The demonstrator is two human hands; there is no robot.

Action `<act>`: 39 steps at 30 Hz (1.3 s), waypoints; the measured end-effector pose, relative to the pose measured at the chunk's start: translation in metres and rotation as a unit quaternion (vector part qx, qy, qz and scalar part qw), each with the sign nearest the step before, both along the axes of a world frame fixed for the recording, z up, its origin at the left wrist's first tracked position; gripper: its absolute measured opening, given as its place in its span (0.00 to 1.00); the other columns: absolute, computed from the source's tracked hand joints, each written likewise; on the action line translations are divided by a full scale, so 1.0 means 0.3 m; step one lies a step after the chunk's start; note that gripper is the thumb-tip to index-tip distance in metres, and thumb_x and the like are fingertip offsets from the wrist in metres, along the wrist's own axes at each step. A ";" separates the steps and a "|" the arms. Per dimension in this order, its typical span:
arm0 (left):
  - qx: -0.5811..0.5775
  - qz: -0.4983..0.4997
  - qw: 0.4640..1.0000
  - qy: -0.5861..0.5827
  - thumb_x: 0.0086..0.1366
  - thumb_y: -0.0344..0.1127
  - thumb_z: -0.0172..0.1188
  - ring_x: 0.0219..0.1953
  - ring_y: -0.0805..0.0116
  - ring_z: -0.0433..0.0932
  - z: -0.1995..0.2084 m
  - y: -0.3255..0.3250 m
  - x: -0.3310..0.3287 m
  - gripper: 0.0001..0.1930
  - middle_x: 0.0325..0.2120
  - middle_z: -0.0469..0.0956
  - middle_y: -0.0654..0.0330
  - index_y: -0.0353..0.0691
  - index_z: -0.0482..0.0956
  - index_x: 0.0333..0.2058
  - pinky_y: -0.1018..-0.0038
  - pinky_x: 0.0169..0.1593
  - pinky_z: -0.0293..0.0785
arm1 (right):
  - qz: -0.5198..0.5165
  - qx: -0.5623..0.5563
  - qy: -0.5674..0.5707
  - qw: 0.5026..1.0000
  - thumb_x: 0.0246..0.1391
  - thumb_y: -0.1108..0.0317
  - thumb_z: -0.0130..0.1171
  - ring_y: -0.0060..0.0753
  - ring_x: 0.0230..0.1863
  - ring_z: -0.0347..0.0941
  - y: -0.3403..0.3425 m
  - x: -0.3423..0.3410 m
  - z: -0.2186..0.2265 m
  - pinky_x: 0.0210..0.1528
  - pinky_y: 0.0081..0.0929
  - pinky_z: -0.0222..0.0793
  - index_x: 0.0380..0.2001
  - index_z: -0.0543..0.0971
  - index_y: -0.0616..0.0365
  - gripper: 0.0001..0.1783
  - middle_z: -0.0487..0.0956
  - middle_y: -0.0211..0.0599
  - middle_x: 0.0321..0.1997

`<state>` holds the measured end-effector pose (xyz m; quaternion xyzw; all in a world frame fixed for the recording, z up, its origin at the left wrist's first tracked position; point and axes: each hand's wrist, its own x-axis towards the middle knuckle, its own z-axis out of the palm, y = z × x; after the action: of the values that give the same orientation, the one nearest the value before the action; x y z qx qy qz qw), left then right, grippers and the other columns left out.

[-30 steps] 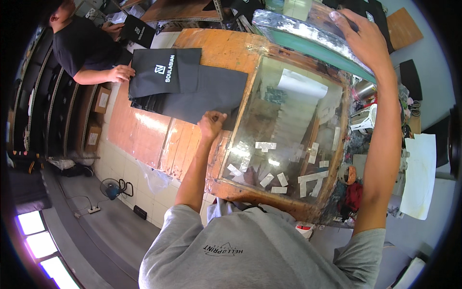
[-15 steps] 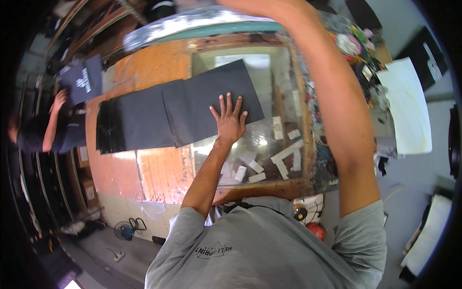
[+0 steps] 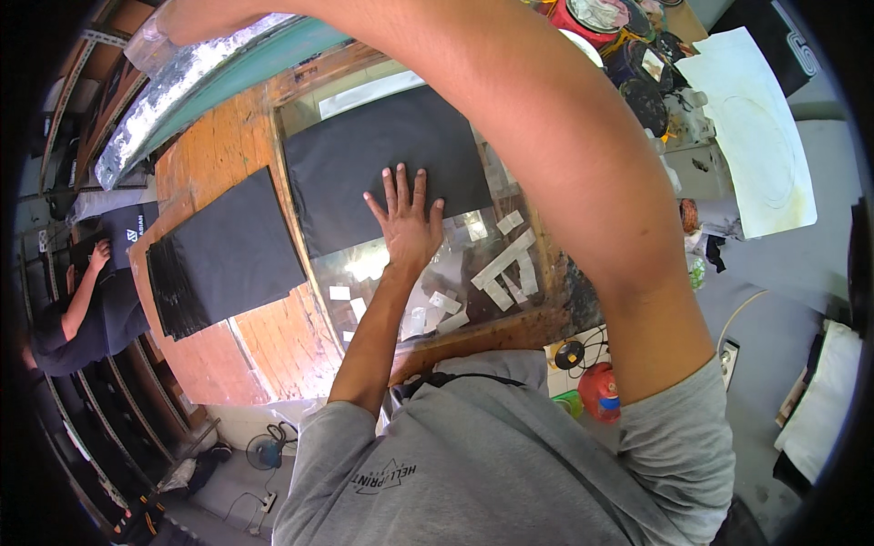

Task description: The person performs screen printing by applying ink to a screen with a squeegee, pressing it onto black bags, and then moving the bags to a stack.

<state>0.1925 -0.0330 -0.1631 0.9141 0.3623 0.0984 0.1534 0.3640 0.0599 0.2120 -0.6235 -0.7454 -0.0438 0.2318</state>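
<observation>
My left hand [image 3: 405,227] lies flat with spread fingers on a black sheet [image 3: 355,168], which rests on the glass panel of the worktable. Left of it, a stack of black sheets [image 3: 228,255] with fanned edges lies on the wooden part. My right arm reaches across the top of the view to the far left. There my right hand [image 3: 150,41] is at the end of a long, tilted frame [image 3: 209,100] with a silvery edge and teal side. Its fingers are too unclear to show whether they grip the frame.
White tape pieces [image 3: 501,268] are stuck on the glass [image 3: 373,314]. Tubs and bottles [image 3: 637,82] crowd the right side, beside a hanging white sheet [image 3: 756,136]. At the left, a co-worker [image 3: 86,309] handles a printed black item near shelves. A small fan [image 3: 264,450] stands on the floor.
My right arm has swung left along with the frame's far end. The black sheet under my left hand now lies apart from the stack, squared within the glass panel. The view has turned.
</observation>
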 end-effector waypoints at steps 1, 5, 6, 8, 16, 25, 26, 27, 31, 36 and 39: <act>0.007 -0.006 1.000 0.001 0.72 0.50 0.53 0.79 0.45 0.41 -0.001 -0.012 -0.013 0.33 0.75 0.52 0.45 0.42 0.64 0.71 0.31 0.73 0.25 | 0.008 -0.010 0.007 1.000 0.67 0.54 0.53 0.38 0.35 0.81 -0.005 0.010 0.006 0.40 0.38 0.80 0.42 0.83 0.67 0.23 0.83 0.48 0.37; 0.013 -0.007 1.000 0.026 0.72 0.52 0.52 0.79 0.46 0.42 -0.008 -0.053 -0.046 0.34 0.75 0.52 0.46 0.43 0.63 0.71 0.30 0.72 0.25 | 0.045 -0.046 0.029 0.997 0.67 0.54 0.53 0.36 0.35 0.80 -0.002 0.022 0.044 0.39 0.36 0.80 0.43 0.82 0.67 0.23 0.82 0.46 0.35; 0.012 -0.005 0.999 0.030 0.72 0.52 0.52 0.79 0.47 0.42 -0.009 -0.058 -0.050 0.34 0.75 0.52 0.46 0.43 0.63 0.71 0.30 0.72 0.25 | 0.031 -0.061 0.038 0.997 0.67 0.54 0.52 0.35 0.34 0.79 0.007 0.002 0.048 0.39 0.35 0.80 0.43 0.82 0.67 0.23 0.81 0.45 0.35; 0.005 -0.009 1.000 0.029 0.72 0.52 0.51 0.79 0.47 0.40 -0.012 -0.063 -0.054 0.34 0.76 0.50 0.47 0.42 0.63 0.72 0.30 0.72 0.24 | -0.024 -0.094 0.060 0.993 0.68 0.55 0.52 0.34 0.33 0.78 0.018 -0.030 0.050 0.38 0.32 0.80 0.42 0.82 0.66 0.21 0.80 0.43 0.34; 0.015 -0.018 0.999 0.025 0.73 0.53 0.51 0.79 0.47 0.40 -0.028 -0.066 -0.057 0.35 0.76 0.50 0.46 0.40 0.63 0.71 0.29 0.72 0.24 | -0.045 -0.040 0.056 0.997 0.66 0.59 0.51 0.33 0.30 0.75 0.007 -0.042 -0.002 0.37 0.30 0.80 0.38 0.81 0.65 0.19 0.79 0.43 0.31; -0.063 0.020 0.993 -0.093 0.75 0.47 0.52 0.78 0.44 0.44 0.098 -0.048 -0.083 0.32 0.75 0.53 0.44 0.39 0.63 0.71 0.32 0.73 0.26 | -0.059 -0.127 0.094 0.986 0.64 0.61 0.54 0.35 0.22 0.73 0.063 -0.053 0.020 0.34 0.39 0.76 0.31 0.80 0.63 0.16 0.79 0.43 0.24; -0.103 0.037 0.985 -0.134 0.75 0.46 0.53 0.78 0.44 0.47 0.151 -0.042 -0.104 0.31 0.74 0.53 0.45 0.38 0.63 0.71 0.34 0.73 0.30 | -0.087 -0.142 0.122 0.979 0.65 0.60 0.54 0.35 0.21 0.72 0.032 -0.093 0.012 0.34 0.41 0.75 0.31 0.80 0.62 0.16 0.79 0.42 0.22; -0.144 0.053 0.973 -0.170 0.75 0.44 0.54 0.77 0.44 0.49 0.211 -0.040 -0.128 0.30 0.74 0.54 0.45 0.37 0.64 0.70 0.35 0.74 0.33 | -0.066 -0.065 0.082 0.992 0.65 0.52 0.54 0.43 0.32 0.77 0.002 -0.111 -0.076 0.43 0.45 0.72 0.38 0.83 0.59 0.20 0.82 0.47 0.28; -0.338 0.154 0.729 -0.575 0.74 0.46 0.58 0.71 0.51 0.63 0.438 -0.111 -0.270 0.35 0.69 0.62 0.47 0.36 0.55 0.72 0.47 0.72 0.57 | -0.099 0.066 -0.035 0.992 0.67 0.48 0.54 0.41 0.32 0.72 -0.222 -0.274 -0.368 0.41 0.42 0.61 0.54 0.81 0.52 0.24 0.77 0.41 0.28; -0.646 0.323 0.432 -0.541 0.70 0.56 0.61 0.66 0.53 0.62 0.426 -0.195 -0.389 0.40 0.60 0.59 0.50 0.40 0.54 0.68 0.41 0.69 0.58 | -0.097 -0.027 -0.052 0.994 0.53 0.73 0.62 0.41 0.42 0.69 -0.457 -0.388 -0.862 0.45 0.44 0.57 0.66 0.71 0.51 0.35 0.73 0.37 0.35; -0.679 0.379 0.414 -0.473 0.72 0.54 0.57 0.72 0.48 0.55 0.299 -0.179 -0.384 0.47 0.69 0.50 0.42 0.36 0.40 0.74 0.37 0.71 0.53 | -0.100 -0.046 -0.034 0.993 0.51 0.77 0.60 0.42 0.44 0.69 -0.458 -0.388 -0.986 0.45 0.44 0.57 0.68 0.70 0.50 0.38 0.73 0.38 0.37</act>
<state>0.0772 -0.0868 -0.0734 0.0899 0.4906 0.2852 0.8185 0.2477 -0.0776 -0.0838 -0.7031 -0.6880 -0.0537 0.1718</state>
